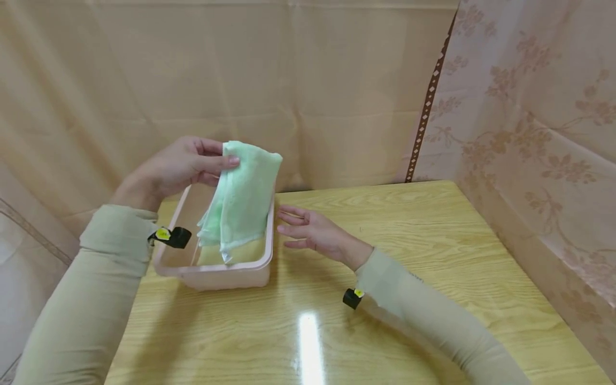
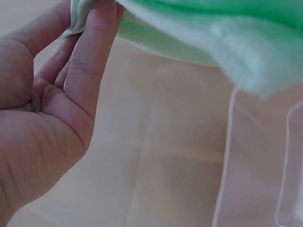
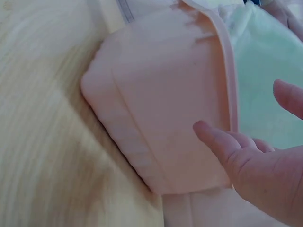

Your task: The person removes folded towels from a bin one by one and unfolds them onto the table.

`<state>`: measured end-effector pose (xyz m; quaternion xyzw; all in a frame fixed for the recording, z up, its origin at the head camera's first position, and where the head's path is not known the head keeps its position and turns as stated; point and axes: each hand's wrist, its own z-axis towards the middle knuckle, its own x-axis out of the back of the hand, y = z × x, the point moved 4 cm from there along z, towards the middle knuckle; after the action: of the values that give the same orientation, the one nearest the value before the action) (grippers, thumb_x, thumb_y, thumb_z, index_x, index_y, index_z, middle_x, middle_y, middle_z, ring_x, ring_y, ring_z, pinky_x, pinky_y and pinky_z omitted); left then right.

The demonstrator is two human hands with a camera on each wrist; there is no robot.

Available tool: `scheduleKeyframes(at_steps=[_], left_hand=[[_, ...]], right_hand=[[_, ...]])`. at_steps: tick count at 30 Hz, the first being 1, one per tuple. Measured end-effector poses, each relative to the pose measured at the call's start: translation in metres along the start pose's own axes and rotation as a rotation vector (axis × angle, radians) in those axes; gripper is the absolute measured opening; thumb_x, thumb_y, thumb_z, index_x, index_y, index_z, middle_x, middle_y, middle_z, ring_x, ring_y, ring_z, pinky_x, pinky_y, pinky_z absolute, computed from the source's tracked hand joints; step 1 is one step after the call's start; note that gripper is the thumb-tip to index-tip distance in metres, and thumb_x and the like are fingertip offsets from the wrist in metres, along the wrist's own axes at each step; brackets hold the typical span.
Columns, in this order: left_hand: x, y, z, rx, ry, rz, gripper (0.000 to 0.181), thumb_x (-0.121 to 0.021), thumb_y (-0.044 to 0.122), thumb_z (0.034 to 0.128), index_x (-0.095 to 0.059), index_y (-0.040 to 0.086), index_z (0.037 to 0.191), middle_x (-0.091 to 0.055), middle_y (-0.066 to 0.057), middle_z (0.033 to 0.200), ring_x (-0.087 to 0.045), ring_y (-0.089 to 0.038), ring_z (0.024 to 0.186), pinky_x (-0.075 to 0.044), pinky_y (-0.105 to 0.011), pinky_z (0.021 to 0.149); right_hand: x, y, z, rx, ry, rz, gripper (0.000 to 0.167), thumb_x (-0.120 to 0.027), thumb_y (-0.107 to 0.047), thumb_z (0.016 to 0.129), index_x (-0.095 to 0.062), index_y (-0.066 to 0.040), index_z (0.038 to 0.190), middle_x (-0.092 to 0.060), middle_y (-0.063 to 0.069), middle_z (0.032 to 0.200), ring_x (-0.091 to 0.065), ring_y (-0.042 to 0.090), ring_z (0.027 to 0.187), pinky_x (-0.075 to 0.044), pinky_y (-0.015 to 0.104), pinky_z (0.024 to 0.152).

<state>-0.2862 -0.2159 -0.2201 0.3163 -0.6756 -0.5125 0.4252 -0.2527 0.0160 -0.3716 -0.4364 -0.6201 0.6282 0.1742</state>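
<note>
A light green towel [image 1: 251,195], folded over, hangs above and partly inside a pale pink plastic bin [image 1: 226,279]. My left hand [image 1: 190,163] pinches the towel's upper left edge between thumb and fingers; the left wrist view shows the cloth [image 2: 265,56] caught at the fingertips. Beside the bin's right wall is my right hand [image 1: 317,235], its fingers spread loosely and holding nothing. In the right wrist view that hand [image 3: 265,170] is close to the bin's outer wall [image 3: 165,109]; whether it touches cannot be told. A small whitish tag hangs at the towel's lower corner.
The bin stands on a wood-grain table [image 1: 409,235], towards its left back part. Behind the table hangs a beige curtain [image 1: 337,96], with a flower-patterned curtain [image 1: 544,123] along the right side. Inside the bin, the towel hides part of the floor.
</note>
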Motion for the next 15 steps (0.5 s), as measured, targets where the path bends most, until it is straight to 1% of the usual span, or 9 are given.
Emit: scheduleKeyframes(at_steps=[4,7,9,11,13,15], left_hand=[[-0.005,0.017,-0.005,-0.040,0.001,0.006,0.021,-0.073,0.011,0.0953,-0.072,0.000,0.113,-0.074,-0.011,0.100,-0.072,-0.020,0.086,-0.061,-0.038,0.076],[-0.011,0.028,-0.008,-0.062,-0.004,0.009,0.021,-0.073,0.010,0.0946,-0.073,0.000,0.113,-0.074,-0.011,0.100,-0.072,-0.020,0.085,-0.061,-0.038,0.076],[-0.018,0.034,-0.008,-0.083,-0.020,0.013,0.022,-0.074,0.010,0.0940,-0.073,0.000,0.114,-0.075,-0.012,0.100,-0.071,-0.019,0.084,-0.061,-0.039,0.076],[-0.026,0.039,-0.007,-0.109,-0.042,0.020,0.023,-0.075,0.010,0.0934,-0.073,0.000,0.114,-0.075,-0.011,0.100,-0.071,-0.018,0.084,-0.061,-0.040,0.075],[-0.033,0.044,-0.005,-0.134,-0.070,0.013,0.023,-0.075,0.009,0.0930,-0.073,-0.001,0.114,-0.075,-0.012,0.100,-0.071,-0.018,0.083,-0.061,-0.040,0.075],[-0.039,0.048,-0.003,-0.153,-0.093,0.003,0.023,-0.075,0.008,0.0927,-0.073,-0.001,0.113,-0.075,-0.012,0.098,-0.070,-0.018,0.081,-0.061,-0.039,0.073]], right_hand=[[0.008,-0.015,0.000,0.034,-0.012,0.039,0.068,-0.055,0.001,0.102,-0.020,-0.004,0.160,-0.025,0.017,0.165,-0.039,0.031,0.144,-0.040,0.053,0.110],[0.016,-0.025,0.000,0.060,0.002,0.055,0.065,-0.053,-0.001,0.104,-0.021,-0.004,0.160,-0.027,0.017,0.164,-0.039,0.033,0.144,-0.043,0.052,0.108],[0.024,-0.030,-0.001,0.075,0.023,0.061,0.063,-0.053,-0.005,0.105,-0.022,-0.004,0.160,-0.030,0.017,0.162,-0.039,0.034,0.144,-0.044,0.051,0.107],[0.031,-0.034,-0.002,0.093,0.030,0.061,0.060,-0.052,-0.010,0.107,-0.024,-0.005,0.160,-0.034,0.016,0.160,-0.038,0.034,0.144,-0.043,0.050,0.108],[0.037,-0.036,-0.004,0.111,0.026,0.066,0.060,-0.055,-0.016,0.106,-0.027,-0.005,0.158,-0.038,0.014,0.157,-0.038,0.033,0.144,-0.041,0.051,0.110],[0.043,-0.037,-0.005,0.130,0.003,0.076,0.061,-0.060,-0.021,0.104,-0.031,-0.005,0.155,-0.043,0.012,0.152,-0.041,0.031,0.142,-0.038,0.052,0.112]])
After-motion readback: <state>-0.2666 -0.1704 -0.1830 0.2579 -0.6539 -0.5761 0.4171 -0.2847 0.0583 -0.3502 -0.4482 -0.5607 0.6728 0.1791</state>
